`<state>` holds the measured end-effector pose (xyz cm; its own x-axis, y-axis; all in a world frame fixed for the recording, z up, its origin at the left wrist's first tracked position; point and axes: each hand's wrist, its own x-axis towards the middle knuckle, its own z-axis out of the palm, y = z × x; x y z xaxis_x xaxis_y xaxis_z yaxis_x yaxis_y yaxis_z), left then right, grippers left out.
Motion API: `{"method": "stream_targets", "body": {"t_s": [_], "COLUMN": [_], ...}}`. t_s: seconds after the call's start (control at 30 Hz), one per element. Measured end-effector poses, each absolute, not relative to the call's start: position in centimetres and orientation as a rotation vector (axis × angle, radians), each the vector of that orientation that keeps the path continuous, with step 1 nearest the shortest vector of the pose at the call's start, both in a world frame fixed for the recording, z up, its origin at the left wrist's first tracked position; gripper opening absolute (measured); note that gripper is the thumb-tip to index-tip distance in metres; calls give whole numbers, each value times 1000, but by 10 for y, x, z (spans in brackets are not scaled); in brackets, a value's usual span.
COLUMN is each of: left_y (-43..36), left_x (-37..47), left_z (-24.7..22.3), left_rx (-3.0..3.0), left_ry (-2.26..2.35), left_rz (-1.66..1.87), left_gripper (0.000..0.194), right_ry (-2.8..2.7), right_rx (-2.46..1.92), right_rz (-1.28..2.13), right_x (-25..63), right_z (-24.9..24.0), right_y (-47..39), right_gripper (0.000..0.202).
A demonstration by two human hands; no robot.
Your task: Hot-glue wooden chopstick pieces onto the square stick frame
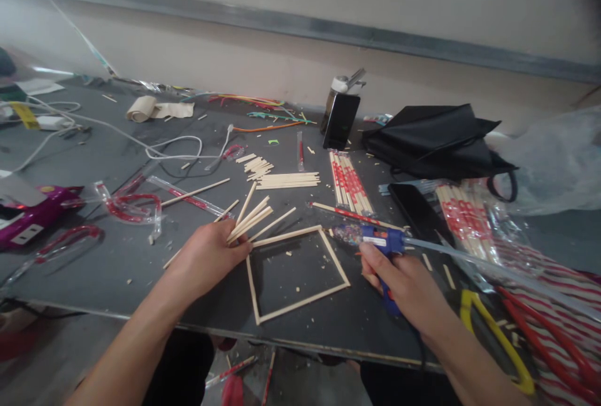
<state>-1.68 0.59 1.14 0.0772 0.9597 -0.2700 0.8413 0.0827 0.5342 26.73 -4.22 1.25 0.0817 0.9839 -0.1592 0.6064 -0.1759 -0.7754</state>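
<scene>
My left hand is closed around several wooden chopsticks, which fan out to the upper right over the dark table. A four-sided frame of pale sticks lies flat between my hands, its upper left corner beside my left fingers. In my right hand is a blue hot glue gun, held by its handle. Its nozzle end points left, close to the frame's upper right corner; I cannot tell if it touches. A long clear glue stick runs out of the gun's back.
Cut stick pieces lie behind the frame, near wrapped chopsticks. A phone leans on a bottle. Black bag, yellow-handled tool and red-handled tool lie right. At left are white cables and a purple tool.
</scene>
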Motion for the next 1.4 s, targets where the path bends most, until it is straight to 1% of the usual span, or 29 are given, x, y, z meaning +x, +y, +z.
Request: {"method": "stream_targets", "body": {"t_s": [0.8, 1.4], "left_y": [7, 7], "left_x": [-17, -17], "left_z": [11, 11], "left_rx": [1778, 1770], "left_ry": [1775, 1748], "left_rz": [271, 290], "left_gripper": [23, 21], "right_ry": [-1553, -1421], "right_rx": [-1833, -1803], "right_rz": [938, 1040], "right_x": [264, 269], "right_z": [21, 13], "right_y": [-46, -43], "right_gripper": [52, 53]}}
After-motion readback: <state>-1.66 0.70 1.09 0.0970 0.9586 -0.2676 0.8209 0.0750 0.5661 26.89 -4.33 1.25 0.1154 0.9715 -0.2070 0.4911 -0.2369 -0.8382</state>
